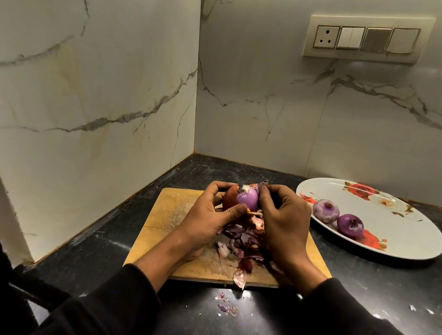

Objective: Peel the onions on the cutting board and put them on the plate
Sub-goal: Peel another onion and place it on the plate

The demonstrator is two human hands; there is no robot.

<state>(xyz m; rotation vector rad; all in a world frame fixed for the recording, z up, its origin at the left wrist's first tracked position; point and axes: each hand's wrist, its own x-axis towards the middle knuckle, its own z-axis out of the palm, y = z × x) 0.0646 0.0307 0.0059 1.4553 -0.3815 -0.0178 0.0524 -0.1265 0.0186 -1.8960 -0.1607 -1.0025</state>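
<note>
Right now both hands are up over the far end of the wooden cutting board [169, 216], working on one red onion [246, 199] held between them. The left hand [208, 216] cups the onion from the left, fingers curled over its top and the thumb lying across the front under the bared purple flesh. That side of the onion still wears its brown-red outer skin. The right hand [283, 219] closes in from the right, its fingertips pinching a flap of skin at the onion's top edge, just beside the pale root end. Dark sleeves [348, 322] cover both forearms down to the wrists.

Under the hands a heap of purple and papery peelings [243, 245] lies on the middle of the board and runs toward its near edge, where one pale scrap hangs over. A few small purple flakes [226, 305] lie on the dark bench [365, 296] just in front of the board.

To the right, apart from the board, sits a white oval plate [401, 231] printed with red roses. Two peeled onions rest on its left part, close together: a paler one [326, 211] nearer the wall and a deeper purple one [350, 225] nearer the front.

Marble-veined wall panels meet in the corner behind, and a switch plate [366, 36] with a socket is set high on the right-hand wall.
</note>
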